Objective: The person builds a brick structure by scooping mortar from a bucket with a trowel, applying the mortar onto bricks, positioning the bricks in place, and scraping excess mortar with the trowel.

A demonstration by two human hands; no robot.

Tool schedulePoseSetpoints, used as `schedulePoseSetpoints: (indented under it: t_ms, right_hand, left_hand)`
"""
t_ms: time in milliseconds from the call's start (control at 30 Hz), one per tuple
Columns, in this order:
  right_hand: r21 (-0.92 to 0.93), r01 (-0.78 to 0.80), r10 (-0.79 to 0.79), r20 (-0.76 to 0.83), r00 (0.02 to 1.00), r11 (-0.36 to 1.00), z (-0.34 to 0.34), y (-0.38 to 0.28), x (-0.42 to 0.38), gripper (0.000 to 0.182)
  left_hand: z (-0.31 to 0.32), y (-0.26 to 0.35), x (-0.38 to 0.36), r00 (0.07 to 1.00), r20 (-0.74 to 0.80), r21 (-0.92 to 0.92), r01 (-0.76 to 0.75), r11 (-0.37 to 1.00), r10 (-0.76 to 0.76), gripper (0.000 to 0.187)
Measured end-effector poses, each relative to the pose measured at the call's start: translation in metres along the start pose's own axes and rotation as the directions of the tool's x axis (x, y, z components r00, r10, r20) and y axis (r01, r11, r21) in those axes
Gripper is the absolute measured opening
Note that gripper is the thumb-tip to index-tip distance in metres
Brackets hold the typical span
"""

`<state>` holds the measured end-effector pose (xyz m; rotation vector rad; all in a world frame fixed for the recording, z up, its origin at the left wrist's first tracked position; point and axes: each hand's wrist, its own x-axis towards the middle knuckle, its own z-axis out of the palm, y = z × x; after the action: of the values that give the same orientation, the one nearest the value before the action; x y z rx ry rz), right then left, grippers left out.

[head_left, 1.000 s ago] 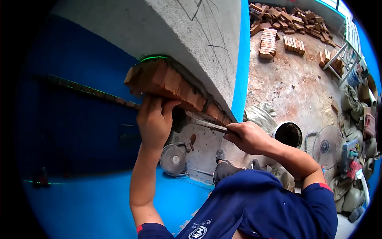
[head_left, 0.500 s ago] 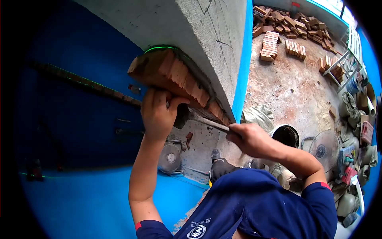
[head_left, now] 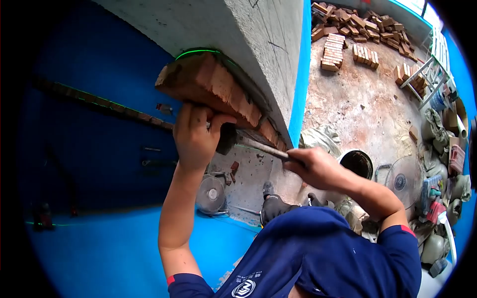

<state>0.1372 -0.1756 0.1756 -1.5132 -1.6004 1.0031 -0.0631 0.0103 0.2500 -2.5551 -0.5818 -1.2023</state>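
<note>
My left hand [head_left: 195, 134] is pressed up against the lower edge of a red brick [head_left: 191, 79], its fingers bent and thumb pointing right. This brick ends a row of bricks [head_left: 248, 111] running beside a grey concrete beam [head_left: 208, 25], with grey mortar [head_left: 243, 82] between them. In my right hand [head_left: 315, 166] is the handle of a hammer [head_left: 261, 147]. Its dark head is just below the bricks, beside my left thumb, and partly shaded. A green laser line [head_left: 198, 50] crosses the top of the end brick.
Below stand a floor fan [head_left: 211, 193] at left and another fan [head_left: 400, 181] at right. A black bucket [head_left: 357, 164] is near my right arm. Brick stacks [head_left: 333, 52], a loose brick heap [head_left: 357, 25] and a metal ladder [head_left: 435, 67] lie farther off.
The hammer head has risen slightly toward the bricks and my left thumb. My left hand stays at the end brick, while the whole view has shifted a little.
</note>
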Motion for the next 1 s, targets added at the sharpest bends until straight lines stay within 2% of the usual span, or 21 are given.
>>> schedulePoseSetpoints:
  t_ms: [67, 100, 133, 200, 233, 267, 333, 400, 467, 533, 633, 667, 700, 800, 867, 900, 933, 967, 1000]
  right_hand:
    - [-0.06, 0.052, -0.052, 0.009, 0.999, 0.997, 0.009, -0.003, -0.005, 0.026]
    - [-0.085, 0.096, -0.089, 0.079, 0.993, 0.992, 0.005, -0.006, -0.007, 0.026]
    - [-0.085, 0.094, -0.087, 0.078, 0.993, 0.992, 0.001, -0.004, -0.003, 0.026]
    - [-0.026, 0.04, -0.041, -0.028, 0.999, 0.999, -0.004, -0.001, 0.001, 0.025]
    - [-0.042, -0.024, 0.025, 0.004, 1.0, 0.999, -0.006, -0.011, 0.0, 0.025]
    - [-0.069, 0.05, -0.053, -0.047, 0.997, 0.996, 0.001, -0.01, -0.004, 0.026]
    - [-0.076, 0.079, -0.074, 0.063, 0.995, 0.994, -0.005, -0.013, -0.008, 0.025]
    - [-0.049, 0.017, -0.016, 0.001, 1.0, 0.999, -0.011, -0.009, -0.002, 0.023]
    - [-0.059, 0.051, -0.055, -0.081, 0.995, 0.997, 0.001, -0.005, -0.006, 0.024]
    - [-0.086, 0.104, -0.104, 0.001, 0.995, 0.991, -0.003, -0.005, -0.008, 0.024]
    - [-0.072, -0.01, 0.008, -0.029, 1.0, 0.997, -0.013, -0.008, -0.004, 0.023]
    - [-0.05, 0.077, -0.081, -0.075, 0.994, 0.996, -0.005, -0.001, -0.007, 0.023]
    - [-0.05, 0.054, -0.057, -0.053, 0.997, 0.997, -0.007, -0.001, -0.009, 0.021]
    - [-0.049, 0.047, -0.047, 0.01, 0.999, 0.998, -0.017, -0.004, -0.03, 0.019]
    - [-0.158, -0.031, 0.048, 0.106, 0.993, 0.987, -0.035, -0.01, -0.054, 0.026]
    - [-0.154, -0.125, 0.152, 0.173, 0.973, 0.98, -0.042, -0.005, -0.068, 0.026]
    - [-0.039, -0.114, 0.119, 0.154, 0.981, 0.993, -0.044, 0.008, -0.083, 0.028]
    - [-0.029, -0.25, 0.249, 0.234, 0.94, 0.968, -0.054, 0.008, -0.095, 0.034]
    - [0.096, -0.19, 0.165, 0.221, 0.961, 0.977, -0.055, 0.024, -0.107, 0.035]
  left_hand:
    - [-0.001, 0.0, 0.0, 0.999, 0.043, 0.033, -0.003, 0.999, 0.001, 0.037]
    - [-0.001, 0.0, -0.001, 0.999, 0.052, 0.029, -0.002, 1.0, 0.001, 0.037]
    - [0.001, -0.003, 0.002, 0.999, 0.023, 0.012, -0.024, 1.0, 0.024, 0.037]
    - [0.002, 0.0, 0.001, 0.999, -0.004, -0.016, -0.043, 0.999, 0.043, 0.037]
    - [0.0, 0.003, 0.002, 1.0, 0.018, -0.016, -0.006, 1.0, 0.007, 0.037]
    - [-0.001, 0.003, 0.003, 0.999, 0.042, -0.015, 0.027, 1.0, -0.027, 0.036]
    - [-0.002, 0.003, 0.003, 0.998, 0.056, -0.023, 0.026, 0.999, -0.025, 0.036]
    - [-0.003, 0.005, 0.001, 0.998, 0.062, -0.046, 0.028, 0.999, -0.025, 0.036]
    - [-0.003, 0.003, 0.003, 0.997, 0.079, 0.004, 0.012, 1.0, -0.013, 0.035]
    - [-0.003, 0.006, 0.007, 0.998, 0.066, -0.03, -0.005, 1.0, 0.007, 0.034]
    - [-0.005, 0.009, 0.008, 0.998, 0.065, -0.033, -0.009, 0.999, 0.012, 0.034]
    - [-0.004, 0.008, 0.008, 0.997, 0.083, -0.011, 0.01, 1.0, -0.009, 0.033]
    - [-0.005, 0.008, 0.006, 0.987, 0.147, -0.041, 0.069, 0.997, -0.062, 0.034]
    - [-0.001, 0.004, 0.0, 0.99, 0.133, -0.018, 0.04, 0.999, -0.037, 0.035]
    - [-0.003, -0.002, -0.003, 0.996, 0.09, -0.018, 0.005, 1.0, -0.003, 0.032]
    - [-0.004, -0.008, -0.008, 0.991, 0.13, -0.12, 0.037, 0.992, -0.022, 0.03]
    - [-0.006, -0.011, -0.011, 0.985, 0.17, -0.219, 0.071, 0.973, -0.034, 0.029]
    - [-0.011, -0.009, -0.013, 0.987, 0.139, -0.311, 0.122, 0.943, -0.082, 0.026]
    - [-0.011, -0.006, -0.021, 0.989, 0.119, -0.306, 0.116, 0.945, -0.082, 0.026]
